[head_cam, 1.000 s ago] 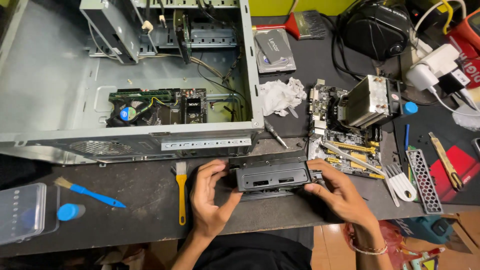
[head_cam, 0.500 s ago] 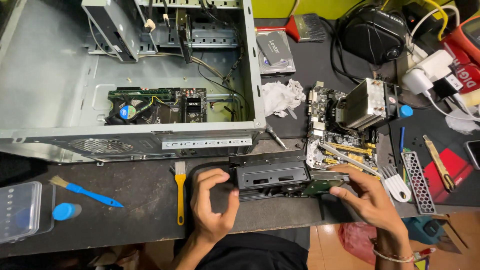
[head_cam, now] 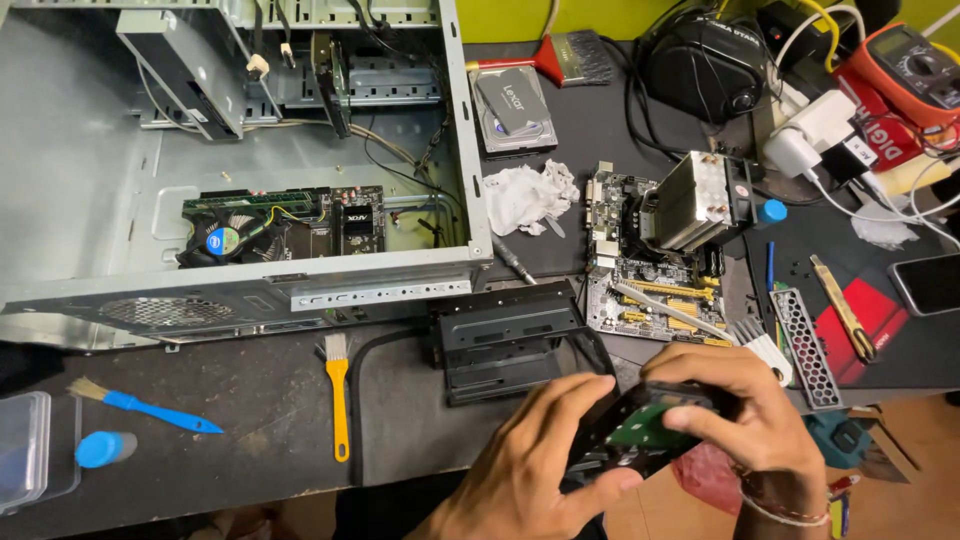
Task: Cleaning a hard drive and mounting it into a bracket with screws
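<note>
Near the table's front edge both my hands hold a hard drive (head_cam: 645, 425) with a green circuit board on its underside. My left hand (head_cam: 535, 465) grips its left side, fingers curled under it. My right hand (head_cam: 745, 415) clasps its right side from above. A black metal drive bracket (head_cam: 505, 340) lies just behind my hands, against the open computer case (head_cam: 240, 170), and neither hand touches it.
A bare motherboard (head_cam: 650, 270) with a tall heatsink (head_cam: 695, 200) lies right of the bracket. A yellow brush (head_cam: 338, 395), a blue brush (head_cam: 140, 405), a crumpled white cloth (head_cam: 525, 195), a second drive (head_cam: 512, 105), a screwdriver (head_cam: 510, 260) and a multimeter (head_cam: 905, 70) lie around.
The drive has come out of the black bracket toward the table's front edge. Both hands moved right and nearer with it, and the bracket stays on the table.
</note>
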